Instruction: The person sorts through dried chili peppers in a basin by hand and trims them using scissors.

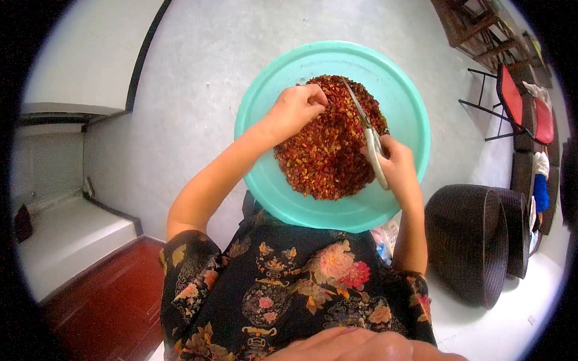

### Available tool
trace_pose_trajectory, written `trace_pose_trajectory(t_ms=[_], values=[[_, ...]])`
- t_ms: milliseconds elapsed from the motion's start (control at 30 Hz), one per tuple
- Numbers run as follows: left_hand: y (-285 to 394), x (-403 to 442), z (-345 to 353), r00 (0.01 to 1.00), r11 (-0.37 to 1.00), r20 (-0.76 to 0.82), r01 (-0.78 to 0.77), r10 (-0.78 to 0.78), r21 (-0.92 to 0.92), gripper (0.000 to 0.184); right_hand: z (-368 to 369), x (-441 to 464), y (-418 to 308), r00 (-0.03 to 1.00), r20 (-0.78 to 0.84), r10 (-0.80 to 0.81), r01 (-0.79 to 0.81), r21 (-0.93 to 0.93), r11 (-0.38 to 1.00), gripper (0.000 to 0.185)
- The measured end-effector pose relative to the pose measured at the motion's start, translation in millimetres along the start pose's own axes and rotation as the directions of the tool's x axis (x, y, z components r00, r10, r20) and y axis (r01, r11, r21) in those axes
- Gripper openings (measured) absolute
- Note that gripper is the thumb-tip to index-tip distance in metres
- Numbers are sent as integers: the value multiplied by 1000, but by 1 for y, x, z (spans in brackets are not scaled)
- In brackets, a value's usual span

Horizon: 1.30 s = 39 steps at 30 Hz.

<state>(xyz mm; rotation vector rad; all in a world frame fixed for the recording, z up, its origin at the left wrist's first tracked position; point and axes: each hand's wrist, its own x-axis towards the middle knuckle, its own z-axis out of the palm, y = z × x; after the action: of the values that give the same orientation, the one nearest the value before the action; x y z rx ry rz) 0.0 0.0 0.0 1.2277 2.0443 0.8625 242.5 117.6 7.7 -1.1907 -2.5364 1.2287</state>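
Note:
A wide turquoise basin [260,99] sits in front of my body, holding a heap of red-brown cut pieces [328,156] that look like dried chilies. My right hand [397,165] grips a pair of scissors [372,147] by the pale handles, over the right side of the heap. The blades point up and away, nearly together. Over the heap's upper left, my left hand [301,108] is closed with thumb and fingertips pinched. Whatever is between those fingertips, if anything, is too small or hidden to make out.
Dark woven seats [463,240] stand to my right. Beyond them are a red folding chair [510,96] and a brown wooden rack [481,30]. Pale floor [198,78] surrounds the basin, with a white step [78,240] and a dark red floor patch [108,295] on the left.

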Motion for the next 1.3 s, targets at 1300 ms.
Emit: trace_pose_trajectory(t_ms=[1300], values=[[26, 59, 103, 862, 521, 248, -472, 443, 711, 35, -11, 2, -3, 981, -82, -176, 177, 751, 637, 23]])
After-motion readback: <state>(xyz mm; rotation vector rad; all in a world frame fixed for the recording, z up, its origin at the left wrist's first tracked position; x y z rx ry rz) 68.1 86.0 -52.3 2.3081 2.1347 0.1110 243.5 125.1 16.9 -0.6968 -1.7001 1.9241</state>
